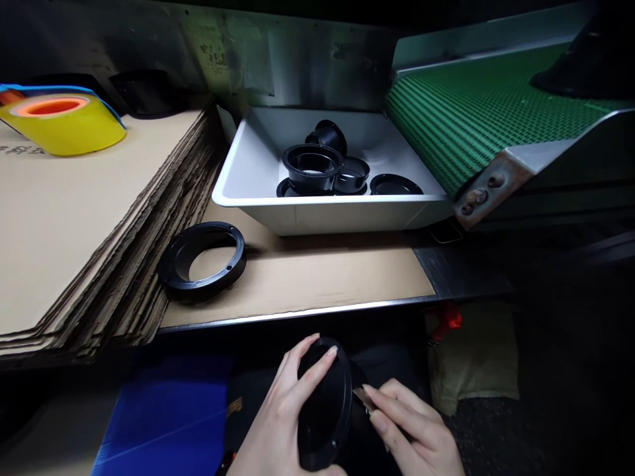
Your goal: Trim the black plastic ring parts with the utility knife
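My left hand [280, 416] grips a round black plastic flanged part [325, 416] tilted up on its edge below the table front, fingers over the rim and thumb low. My right hand [419, 430] pinches a small metal blade [364, 398] between thumb and fingers. The blade's tip is at the flange's right edge; whether it touches is hard to tell. On the cardboard-covered table beyond lies a similar black flanged ring [171, 264], leaning slightly beside a cardboard stack.
A white bin [337, 215] holds several black plastic parts [312, 165]. Its right side meets a green conveyor belt [486, 119] with a metal bracket. At left, yellow tape [74, 129] sits on stacked cardboard sheets [64, 218]. A blue sheet [169, 416] is below.
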The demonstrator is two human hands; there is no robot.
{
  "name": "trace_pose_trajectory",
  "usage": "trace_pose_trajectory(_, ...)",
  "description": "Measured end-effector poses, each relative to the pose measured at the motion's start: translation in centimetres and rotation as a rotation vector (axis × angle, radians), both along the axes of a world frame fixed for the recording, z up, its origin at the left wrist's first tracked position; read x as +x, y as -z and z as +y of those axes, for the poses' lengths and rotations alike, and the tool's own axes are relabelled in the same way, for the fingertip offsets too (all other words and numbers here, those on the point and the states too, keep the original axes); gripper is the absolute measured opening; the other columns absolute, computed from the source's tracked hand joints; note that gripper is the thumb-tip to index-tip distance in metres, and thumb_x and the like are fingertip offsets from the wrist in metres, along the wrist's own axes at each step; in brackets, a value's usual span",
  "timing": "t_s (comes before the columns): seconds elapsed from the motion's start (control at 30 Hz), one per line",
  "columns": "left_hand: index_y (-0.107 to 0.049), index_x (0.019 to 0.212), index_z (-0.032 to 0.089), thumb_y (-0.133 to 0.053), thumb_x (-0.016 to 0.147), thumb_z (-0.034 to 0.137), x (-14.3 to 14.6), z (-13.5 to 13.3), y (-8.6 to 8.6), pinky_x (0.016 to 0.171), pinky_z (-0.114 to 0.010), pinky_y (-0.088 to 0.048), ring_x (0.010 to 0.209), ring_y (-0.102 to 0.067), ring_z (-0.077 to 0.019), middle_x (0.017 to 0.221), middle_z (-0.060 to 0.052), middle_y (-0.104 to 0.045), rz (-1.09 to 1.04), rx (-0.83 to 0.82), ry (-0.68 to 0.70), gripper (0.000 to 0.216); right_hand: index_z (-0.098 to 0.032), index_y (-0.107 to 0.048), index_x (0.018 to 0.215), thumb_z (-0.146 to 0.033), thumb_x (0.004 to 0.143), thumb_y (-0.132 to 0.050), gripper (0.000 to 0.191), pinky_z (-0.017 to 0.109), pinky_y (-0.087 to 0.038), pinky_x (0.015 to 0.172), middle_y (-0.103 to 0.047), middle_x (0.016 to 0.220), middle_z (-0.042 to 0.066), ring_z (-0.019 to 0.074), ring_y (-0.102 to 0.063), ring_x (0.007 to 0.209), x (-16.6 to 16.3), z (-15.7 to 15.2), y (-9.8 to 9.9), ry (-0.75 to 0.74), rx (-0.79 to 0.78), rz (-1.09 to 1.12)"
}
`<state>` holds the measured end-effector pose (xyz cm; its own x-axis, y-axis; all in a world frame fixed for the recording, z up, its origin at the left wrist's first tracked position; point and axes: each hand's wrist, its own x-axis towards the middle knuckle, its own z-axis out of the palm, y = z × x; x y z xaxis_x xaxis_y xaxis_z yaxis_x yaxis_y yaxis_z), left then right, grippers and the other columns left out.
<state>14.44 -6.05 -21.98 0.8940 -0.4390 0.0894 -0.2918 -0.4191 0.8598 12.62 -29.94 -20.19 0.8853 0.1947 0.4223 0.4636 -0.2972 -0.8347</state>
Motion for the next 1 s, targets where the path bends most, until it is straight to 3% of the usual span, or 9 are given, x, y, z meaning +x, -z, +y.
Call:
trace_pose_trajectory(0.17, -0.027, 0.163, 0.051, -0.092, 0.064, 0.064, -0.1, 0.1, 0.1, 0.117, -0.069, -0.032, 0.155, -0.032, -0.0445, 0.172, -0.008, -0.020, 0.020, -0.025, 0.006, 0.119, -0.031, -0.070, 0.140, -0.006, 0.097, -0.060, 0.050, 0.022, -0.058, 0.059, -0.069, 0.083, 0.004, 0.0140, -0.068, 0.068, -0.1, 0.0, 0.0, -0.013, -0.012, 0.007)
trace_pose_trajectory(0.37, -0.026, 0.164, 0.050, -0.091, 0.069, 0.047, -0.3, 0.2, 0.2, 0.118, -0.070, -0.030, 0.156, -0.029, -0.0453, 0.173, -0.006, -0.017, 0.038, -0.023, 0.012, 0.115, -0.030, -0.068, 0.142, -0.005, 0.098, -0.059, 0.051, 0.024, -0.058, 0.058, -0.068, 0.083, 0.005, 0.0149, -0.068, 0.068, -0.2, -0.1, 0.4, -0.042, -0.024, -0.010)
trace_pose_trajectory(0.57, -0.030, 0.165, 0.044, -0.081, 0.075, 0.070, -0.7, 0.1, -0.6, 0.119, -0.070, -0.032, 0.156, -0.028, -0.0475, 0.173, -0.011, -0.017, 0.063, -0.037, 0.003, 0.106, -0.029, -0.065, 0.144, -0.002, 0.096, -0.059, 0.056, 0.023, -0.056, 0.054, -0.067, 0.082, 0.004, 0.0143, -0.065, 0.065, -0.6, 0.0, 0.5, -0.046, -0.029, -0.059)
trace_pose_trajectory(0.77, -0.029, 0.164, 0.048, -0.064, 0.076, 0.089, -0.6, 0.0, -1.1, 0.119, -0.070, -0.032, 0.157, -0.028, -0.0466, 0.174, -0.008, -0.017, 0.087, -0.041, -0.009, 0.104, -0.025, -0.062, 0.145, 0.003, 0.095, -0.055, 0.057, 0.025, -0.058, 0.056, -0.066, 0.086, 0.006, 0.0154, -0.068, 0.067, -1.1, 0.3, 0.7, -0.052, -0.102, -0.116)
trace_pose_trajectory(1.0, -0.029, 0.163, 0.050, -0.061, 0.074, 0.093, -0.8, -0.2, -1.2, 0.120, -0.073, -0.028, 0.157, -0.025, -0.0476, 0.174, -0.007, -0.016, 0.127, -0.056, -0.047, 0.104, -0.020, -0.065, 0.141, -0.003, 0.098, -0.055, 0.047, 0.024, -0.054, 0.049, -0.066, 0.080, 0.007, 0.0145, -0.065, 0.059, -1.5, 0.2, 2.5, 0.048, -0.225, -0.304)
